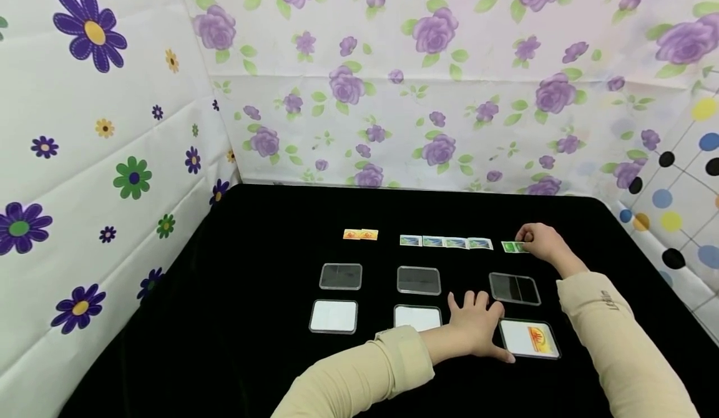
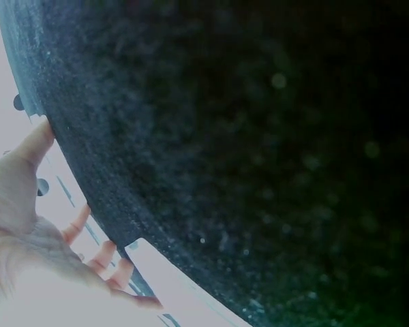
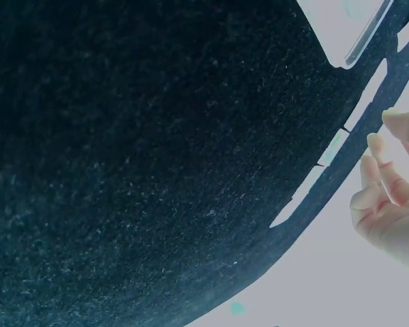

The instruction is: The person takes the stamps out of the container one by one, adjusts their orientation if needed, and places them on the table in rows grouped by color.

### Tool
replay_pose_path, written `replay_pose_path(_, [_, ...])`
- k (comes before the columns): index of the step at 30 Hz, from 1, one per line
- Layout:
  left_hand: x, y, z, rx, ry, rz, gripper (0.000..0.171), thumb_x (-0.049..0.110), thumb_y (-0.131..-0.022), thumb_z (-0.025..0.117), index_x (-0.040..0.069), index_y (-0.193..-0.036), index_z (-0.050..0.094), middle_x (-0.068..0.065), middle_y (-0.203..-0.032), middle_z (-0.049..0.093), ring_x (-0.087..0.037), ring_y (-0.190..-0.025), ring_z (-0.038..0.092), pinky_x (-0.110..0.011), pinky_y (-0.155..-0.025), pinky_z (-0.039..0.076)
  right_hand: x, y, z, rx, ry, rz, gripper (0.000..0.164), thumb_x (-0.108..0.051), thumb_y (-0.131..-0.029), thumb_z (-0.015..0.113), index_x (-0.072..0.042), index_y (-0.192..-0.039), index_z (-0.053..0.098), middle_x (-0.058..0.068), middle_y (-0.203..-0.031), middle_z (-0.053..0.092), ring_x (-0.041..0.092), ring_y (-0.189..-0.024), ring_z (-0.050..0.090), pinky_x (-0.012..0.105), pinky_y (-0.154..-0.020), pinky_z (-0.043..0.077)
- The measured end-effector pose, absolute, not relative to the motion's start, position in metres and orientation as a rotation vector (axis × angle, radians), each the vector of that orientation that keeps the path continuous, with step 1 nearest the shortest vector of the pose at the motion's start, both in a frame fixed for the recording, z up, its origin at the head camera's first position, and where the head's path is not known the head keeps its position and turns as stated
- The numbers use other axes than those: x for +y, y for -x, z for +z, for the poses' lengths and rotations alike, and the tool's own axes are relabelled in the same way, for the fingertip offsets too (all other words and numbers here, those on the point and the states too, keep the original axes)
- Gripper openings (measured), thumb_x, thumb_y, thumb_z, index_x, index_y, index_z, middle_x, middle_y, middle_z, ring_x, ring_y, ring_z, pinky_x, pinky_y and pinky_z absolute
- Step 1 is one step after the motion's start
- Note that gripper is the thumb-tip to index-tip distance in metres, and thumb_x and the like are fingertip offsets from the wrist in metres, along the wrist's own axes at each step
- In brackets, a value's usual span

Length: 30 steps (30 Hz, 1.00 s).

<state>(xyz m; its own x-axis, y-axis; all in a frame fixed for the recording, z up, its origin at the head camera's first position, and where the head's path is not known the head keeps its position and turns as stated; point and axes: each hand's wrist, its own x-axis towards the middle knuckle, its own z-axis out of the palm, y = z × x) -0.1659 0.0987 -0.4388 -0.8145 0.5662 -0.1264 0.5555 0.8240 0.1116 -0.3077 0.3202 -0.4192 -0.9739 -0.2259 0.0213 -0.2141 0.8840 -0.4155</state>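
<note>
In the head view my left hand (image 1: 476,325) lies with spread fingers beside a white-backed clear case (image 1: 517,338). Its thumb and index finger span the case's left edge. An orange stamp-like card (image 1: 541,339) lies in that case. Farther back, my right hand (image 1: 543,243) is over green stamp-like cards (image 1: 512,247), which lie flat; its thumb and index fingertips are at the right one, with a gap between them. The right wrist view shows the bent fingers (image 3: 395,184) near a row of pale cards (image 3: 334,146).
Several blue cards (image 1: 433,241) and two orange cards (image 1: 361,234) line the back. Clear lids (image 1: 341,276), (image 1: 418,281) and a right lid (image 1: 508,287) stand in a row ahead of white-backed cases (image 1: 334,316) on black cloth (image 1: 224,318). Patterned sheets (image 1: 337,131) enclose the table.
</note>
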Motion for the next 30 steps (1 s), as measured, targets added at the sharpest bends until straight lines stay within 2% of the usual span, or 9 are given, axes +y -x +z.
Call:
replay_pose_path(5, [0.099, 0.165, -0.441, 2.863, -0.877, 0.109, 0.068, 0.072, -0.068, 0.065, 0.039, -0.124, 0.045, 0.01, -0.129, 0.04, -0.013, -0.125, 0.035, -0.051, -0.104, 0.034, 0.323, 0.307, -0.419, 3.025, 0.382, -0.68, 0.012, -0.002, -0.083, 0.055, 0.004, -0.091, 0.062, 0.017, -0.082, 0.058, 0.024, -0.071, 0.05, 0.037, -0.064, 0.041])
replay_pose_path(22, [0.1, 0.166, -0.442, 2.887, -0.897, 0.052, 0.071, 0.074, -0.068, 0.063, 0.038, -0.126, 0.045, 0.01, -0.13, 0.041, -0.014, -0.125, 0.036, -0.05, -0.104, 0.036, 0.328, 0.297, -0.422, 3.023, 0.429, -0.732, 0.012, -0.005, -0.087, 0.061, 0.003, -0.096, 0.063, 0.026, -0.096, 0.06, 0.038, -0.086, 0.057, 0.048, -0.069, 0.047])
replay_pose_path(30, [0.099, 0.166, -0.443, 2.88, -0.921, 0.039, 0.071, 0.074, -0.068, 0.062, 0.038, -0.127, 0.044, 0.009, -0.132, 0.04, -0.014, -0.125, 0.036, -0.05, -0.103, 0.037, 0.329, 0.281, -0.417, 3.061, 0.487, -0.72, 0.012, -0.006, -0.086, 0.065, 0.002, -0.095, 0.064, 0.024, -0.095, 0.06, 0.036, -0.085, 0.058, 0.048, -0.07, 0.048])
